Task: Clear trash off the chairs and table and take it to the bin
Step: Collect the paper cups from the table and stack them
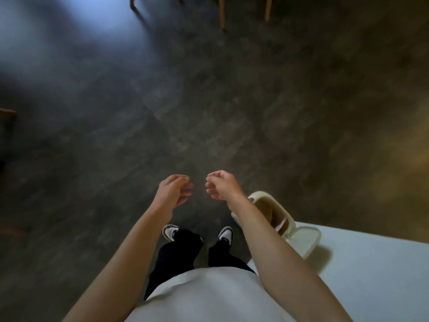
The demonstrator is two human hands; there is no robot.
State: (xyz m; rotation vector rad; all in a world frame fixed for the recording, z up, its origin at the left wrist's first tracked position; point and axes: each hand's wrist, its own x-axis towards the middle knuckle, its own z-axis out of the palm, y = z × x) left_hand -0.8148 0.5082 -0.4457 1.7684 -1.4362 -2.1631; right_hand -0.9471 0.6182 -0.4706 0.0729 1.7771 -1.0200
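My left hand (174, 190) and my right hand (220, 185) hang in front of me over the dark floor, a small gap between their fingertips. Both have loosely curled fingers and hold nothing. A cream bin (260, 196) with its lid (304, 238) flipped open stands on the floor just right of my right forearm, which covers part of its rim. Something brown and something pinkish lie inside it. No trash is visible anywhere else.
A white wall or panel (371, 263) runs along the lower right, behind the bin. Wooden chair legs (222, 12) show at the top edge. A dark piece of furniture (7, 117) sits at the far left. My shoes (171, 232) stand below my hands.
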